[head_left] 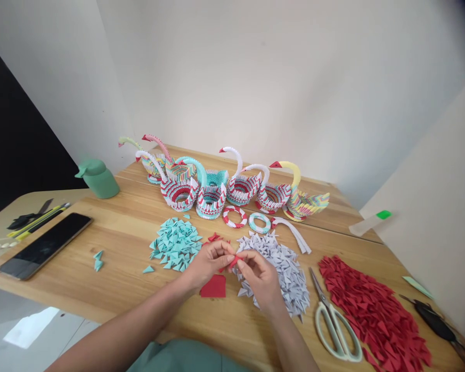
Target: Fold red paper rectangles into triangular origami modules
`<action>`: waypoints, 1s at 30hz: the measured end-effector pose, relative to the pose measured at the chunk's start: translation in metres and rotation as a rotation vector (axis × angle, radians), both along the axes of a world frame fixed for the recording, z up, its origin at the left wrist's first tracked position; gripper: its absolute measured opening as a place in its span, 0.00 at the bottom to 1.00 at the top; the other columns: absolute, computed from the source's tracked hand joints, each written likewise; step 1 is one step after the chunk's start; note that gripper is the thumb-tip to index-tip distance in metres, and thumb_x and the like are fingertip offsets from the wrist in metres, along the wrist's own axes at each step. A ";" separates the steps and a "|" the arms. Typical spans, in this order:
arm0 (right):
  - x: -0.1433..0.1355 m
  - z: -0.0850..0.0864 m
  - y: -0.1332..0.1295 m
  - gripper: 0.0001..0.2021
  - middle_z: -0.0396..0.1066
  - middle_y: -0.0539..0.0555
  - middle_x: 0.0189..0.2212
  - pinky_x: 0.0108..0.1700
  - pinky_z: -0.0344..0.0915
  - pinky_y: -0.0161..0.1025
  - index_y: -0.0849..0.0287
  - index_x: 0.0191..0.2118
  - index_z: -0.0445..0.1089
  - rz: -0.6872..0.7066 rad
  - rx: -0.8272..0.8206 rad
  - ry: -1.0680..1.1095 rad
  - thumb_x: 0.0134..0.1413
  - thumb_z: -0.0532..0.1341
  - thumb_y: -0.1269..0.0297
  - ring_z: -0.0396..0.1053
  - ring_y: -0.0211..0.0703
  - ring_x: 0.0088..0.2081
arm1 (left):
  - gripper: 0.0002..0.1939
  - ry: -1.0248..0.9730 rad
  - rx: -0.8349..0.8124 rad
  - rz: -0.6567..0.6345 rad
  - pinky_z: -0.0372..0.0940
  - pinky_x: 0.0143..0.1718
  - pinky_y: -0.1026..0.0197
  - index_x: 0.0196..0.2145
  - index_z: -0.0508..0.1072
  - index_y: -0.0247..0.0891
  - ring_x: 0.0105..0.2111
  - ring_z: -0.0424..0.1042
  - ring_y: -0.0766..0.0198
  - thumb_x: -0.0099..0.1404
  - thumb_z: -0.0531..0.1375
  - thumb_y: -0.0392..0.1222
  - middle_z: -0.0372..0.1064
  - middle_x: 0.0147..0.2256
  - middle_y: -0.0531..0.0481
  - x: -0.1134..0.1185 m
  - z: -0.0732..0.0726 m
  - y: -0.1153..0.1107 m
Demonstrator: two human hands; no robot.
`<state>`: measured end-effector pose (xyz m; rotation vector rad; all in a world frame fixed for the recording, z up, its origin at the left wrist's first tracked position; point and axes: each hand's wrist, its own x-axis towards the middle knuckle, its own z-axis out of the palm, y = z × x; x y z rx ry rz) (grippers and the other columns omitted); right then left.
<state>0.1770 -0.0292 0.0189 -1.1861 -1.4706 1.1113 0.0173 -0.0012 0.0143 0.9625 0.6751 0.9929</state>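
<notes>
Between the fingertips of both hands is a small piece of red paper (235, 261), pinched at its two sides and partly covered by the fingers. My left hand (213, 261) grips it from the left, thumb against fingers. From the right, my right hand (259, 274) pinches it over the edge of a pile of grey-lilac folded paper triangles (289, 276). A stack of red paper squares (213, 287) lies on the table just below my left hand. Some red folded pieces (214, 237) show behind the hands. Turquoise paper triangles (177, 243) are heaped to the left.
Several folded-paper swans (211, 200) stand at the back, with two paper rings (234, 217) and a white swan neck (294, 233) before them. Scissors (335, 328) and a red triangle heap (375, 310) lie right. A phone (46, 245) and green pot (101, 181) are left.
</notes>
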 end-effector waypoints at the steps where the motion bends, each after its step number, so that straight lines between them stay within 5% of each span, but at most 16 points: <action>1: 0.000 -0.001 0.000 0.08 0.74 0.52 0.28 0.34 0.66 0.37 0.58 0.37 0.71 -0.009 0.005 -0.016 0.57 0.59 0.60 0.70 0.42 0.30 | 0.19 0.025 0.026 0.011 0.58 0.27 0.66 0.30 0.70 0.34 0.22 0.65 0.70 0.52 0.69 0.51 0.67 0.22 0.54 0.000 0.001 0.000; 12: -0.002 0.003 -0.001 0.04 0.71 0.51 0.29 0.34 0.66 0.35 0.57 0.34 0.71 -0.144 0.210 -0.229 0.55 0.58 0.67 0.68 0.40 0.30 | 0.06 0.468 0.463 0.198 0.63 0.39 0.60 0.34 0.75 0.38 0.36 0.70 0.59 0.59 0.64 0.41 0.74 0.33 0.47 0.001 -0.004 -0.004; 30: -0.004 -0.003 -0.002 0.06 0.69 0.50 0.29 0.36 0.66 0.36 0.56 0.39 0.67 -0.181 0.219 -0.350 0.54 0.57 0.69 0.69 0.40 0.30 | 0.15 0.757 0.752 0.284 0.64 0.41 0.60 0.44 0.74 0.41 0.37 0.73 0.58 0.59 0.59 0.33 0.76 0.39 0.46 -0.002 -0.006 -0.008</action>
